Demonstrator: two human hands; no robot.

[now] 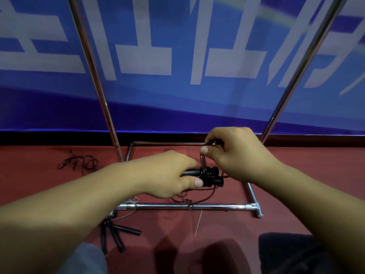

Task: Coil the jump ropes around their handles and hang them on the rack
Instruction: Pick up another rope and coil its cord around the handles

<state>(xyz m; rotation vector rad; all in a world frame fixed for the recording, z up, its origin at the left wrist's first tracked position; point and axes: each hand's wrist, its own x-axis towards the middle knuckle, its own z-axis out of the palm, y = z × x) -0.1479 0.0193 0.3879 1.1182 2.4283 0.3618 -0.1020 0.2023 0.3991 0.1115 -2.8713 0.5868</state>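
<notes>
My left hand [169, 175] grips two black jump-rope handles [212, 176] held side by side, their ends pointing right. A few turns of thin dark rope [204, 173] wrap around them. My right hand [233, 153] pinches that rope just above the handles, a loop rising to its fingers. The slack rope [199, 200] trails down onto the floor and over the rack's front bar. The chrome rack [177, 206] stands right in front of me, its two uprights [92, 62] rising out of view.
Another tangled rope [79, 162] lies on the red floor to the left. Several black handles [116, 234] with a pale cord lie by the rack's near left corner. A blue banner [177, 56] covers the wall behind. My knees show at the bottom.
</notes>
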